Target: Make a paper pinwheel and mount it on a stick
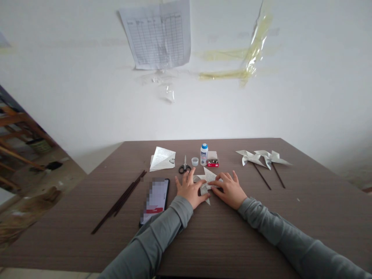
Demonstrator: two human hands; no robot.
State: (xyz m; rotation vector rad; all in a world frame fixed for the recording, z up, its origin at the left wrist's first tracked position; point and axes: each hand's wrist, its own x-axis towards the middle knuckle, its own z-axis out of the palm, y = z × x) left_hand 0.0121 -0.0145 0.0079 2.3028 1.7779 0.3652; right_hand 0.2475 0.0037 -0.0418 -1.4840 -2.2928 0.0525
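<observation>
A paper pinwheel (209,175) folded from printed paper lies on the table between my hands, its pointed blades showing around my fingers. My left hand (188,190) holds it from the left, index finger at the centre, thumb by the lower blade and the other fingers raised. From the right, my right hand (230,190) presses its thumb and index finger on the centre folds. Whatever lies under the fingertips is hidden. Just beyond are scissors (185,167), a small clear cup (195,161), a white bottle with a blue cap (204,155) and a red box of small metal pieces (213,162).
Two finished-looking pinwheels on dark sticks (263,176) lie at the right of the brown table (232,240). Printed paper sheets (162,159) are at the back left. Several dark sticks (122,199) and a phone (157,197) lie left of my hands. A white wall (203,116) stands behind.
</observation>
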